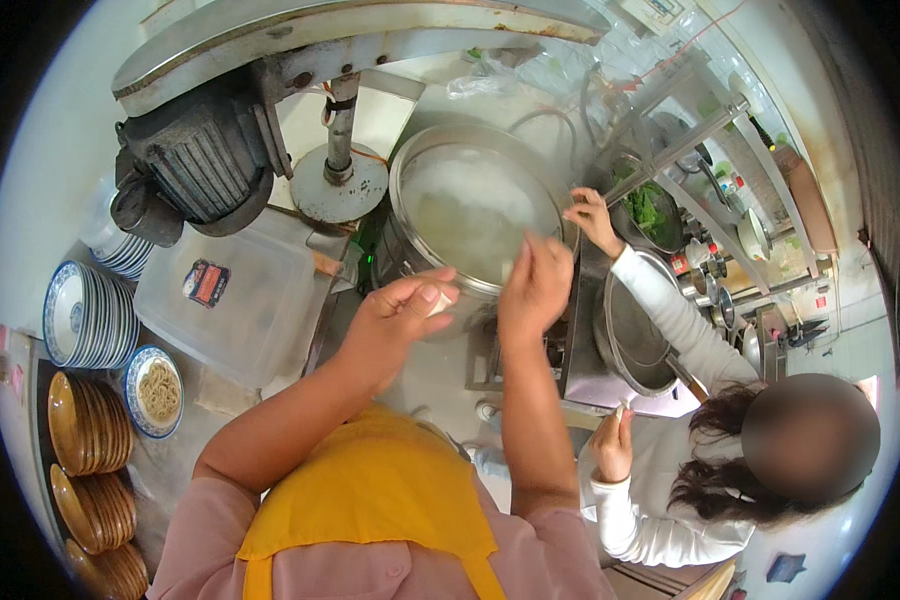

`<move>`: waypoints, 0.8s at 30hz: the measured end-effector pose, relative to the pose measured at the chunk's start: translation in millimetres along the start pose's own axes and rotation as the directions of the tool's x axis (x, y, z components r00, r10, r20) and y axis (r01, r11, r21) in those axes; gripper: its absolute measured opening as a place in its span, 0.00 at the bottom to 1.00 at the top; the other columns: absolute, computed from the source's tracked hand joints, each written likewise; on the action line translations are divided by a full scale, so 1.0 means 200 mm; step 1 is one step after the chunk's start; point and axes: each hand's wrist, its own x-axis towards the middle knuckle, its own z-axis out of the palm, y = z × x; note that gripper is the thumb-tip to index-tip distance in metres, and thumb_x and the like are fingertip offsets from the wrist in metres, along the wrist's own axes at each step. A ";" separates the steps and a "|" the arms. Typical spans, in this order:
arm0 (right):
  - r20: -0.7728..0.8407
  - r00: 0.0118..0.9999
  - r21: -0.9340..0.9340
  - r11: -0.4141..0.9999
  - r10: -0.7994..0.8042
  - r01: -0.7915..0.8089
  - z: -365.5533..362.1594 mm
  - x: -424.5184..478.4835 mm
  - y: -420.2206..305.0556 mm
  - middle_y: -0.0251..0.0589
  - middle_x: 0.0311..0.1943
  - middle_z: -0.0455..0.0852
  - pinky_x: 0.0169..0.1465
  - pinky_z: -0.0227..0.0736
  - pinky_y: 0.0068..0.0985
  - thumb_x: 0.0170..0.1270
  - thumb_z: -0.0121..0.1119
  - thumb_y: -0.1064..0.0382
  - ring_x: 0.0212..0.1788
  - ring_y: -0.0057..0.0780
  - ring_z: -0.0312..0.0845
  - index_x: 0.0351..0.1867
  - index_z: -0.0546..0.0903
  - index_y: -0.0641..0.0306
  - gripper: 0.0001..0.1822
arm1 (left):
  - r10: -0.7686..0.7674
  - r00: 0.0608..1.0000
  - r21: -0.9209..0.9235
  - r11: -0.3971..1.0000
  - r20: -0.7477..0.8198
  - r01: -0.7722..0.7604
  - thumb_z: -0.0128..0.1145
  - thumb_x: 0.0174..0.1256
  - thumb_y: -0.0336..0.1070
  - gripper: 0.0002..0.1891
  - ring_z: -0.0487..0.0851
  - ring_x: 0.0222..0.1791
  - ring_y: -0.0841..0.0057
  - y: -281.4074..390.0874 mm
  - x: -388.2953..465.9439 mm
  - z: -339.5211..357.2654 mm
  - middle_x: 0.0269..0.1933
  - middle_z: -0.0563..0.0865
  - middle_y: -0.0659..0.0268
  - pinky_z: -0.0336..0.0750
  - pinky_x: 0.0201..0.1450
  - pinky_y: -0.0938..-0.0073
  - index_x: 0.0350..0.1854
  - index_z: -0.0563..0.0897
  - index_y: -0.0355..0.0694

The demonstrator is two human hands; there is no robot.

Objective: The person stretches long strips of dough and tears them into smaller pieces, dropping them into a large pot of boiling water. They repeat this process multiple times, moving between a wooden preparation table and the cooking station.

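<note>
A small piece of white dough [441,304] sticks out between the thumb and fingers of my left hand [405,311], near the front rim of a large steel pot [412,247]. Steam rises over the pale, cloudy liquid [472,210] in the pot. Above the pot's front right edge is my right hand [536,281], blurred, its fingertips drawn together. A pale patch shows beside those fingers; whether it is dough in their grip is unclear.
To the right, a co-worker's hand [594,217] reaches to the pot's rim; the other hand [615,446] pinches a white piece. A steel pan [634,352] sits between us. Left are a plastic bin [270,315], stacked bowls [82,315], a noodle bowl [154,427] and a motor [195,150].
</note>
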 end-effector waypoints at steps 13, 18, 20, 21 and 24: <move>0.632 0.743 0.405 0.722 0.222 -0.560 -0.21 -0.10 -0.30 0.38 0.26 0.82 0.35 0.71 0.26 0.54 0.68 0.68 0.26 0.29 0.74 0.37 0.85 0.63 0.08 | -0.027 0.980 -0.050 0.998 0.195 0.038 0.48 0.74 0.45 0.17 0.73 0.60 0.72 -0.02 -0.03 0.00 0.66 0.69 0.62 0.71 0.61 0.69 0.50 0.81 0.37; 0.241 0.958 0.072 0.988 -0.152 0.138 -0.04 -0.14 0.07 0.46 0.29 0.83 0.35 0.74 0.31 0.54 0.63 0.72 0.27 0.38 0.78 0.41 0.82 0.66 0.11 | -0.127 0.945 0.578 0.812 0.302 -0.076 0.49 0.73 0.40 0.14 0.79 0.25 0.82 0.10 0.00 0.03 0.28 0.85 0.68 0.74 0.30 0.79 0.41 0.82 0.33; 0.348 0.817 0.031 0.865 0.460 -0.501 0.06 -0.16 0.26 0.48 0.34 0.81 0.41 0.76 0.35 0.52 0.61 0.74 0.34 0.42 0.80 0.48 0.78 0.67 0.19 | -0.145 0.953 0.458 0.889 0.264 0.008 0.49 0.73 0.40 0.14 0.81 0.31 0.80 0.08 -0.02 0.05 0.35 0.86 0.67 0.76 0.36 0.78 0.44 0.81 0.33; 0.286 0.895 0.051 0.927 0.343 -0.371 0.00 -0.12 0.19 0.46 0.33 0.80 0.40 0.75 0.34 0.52 0.62 0.74 0.38 0.41 0.80 0.49 0.78 0.65 0.20 | -0.161 0.962 0.393 0.917 0.221 0.063 0.49 0.73 0.39 0.14 0.82 0.35 0.79 0.06 -0.03 0.03 0.38 0.86 0.66 0.77 0.39 0.77 0.45 0.81 0.33; 0.524 0.846 0.185 0.957 0.095 -0.222 -0.22 -0.11 -0.07 0.42 0.30 0.79 0.38 0.74 0.32 0.51 0.64 0.73 0.37 0.37 0.78 0.52 0.79 0.62 0.23 | 0.069 0.997 0.134 0.988 0.044 -0.075 0.47 0.75 0.39 0.15 0.81 0.47 0.78 -0.03 0.00 -0.01 0.48 0.84 0.64 0.77 0.50 0.73 0.51 0.80 0.34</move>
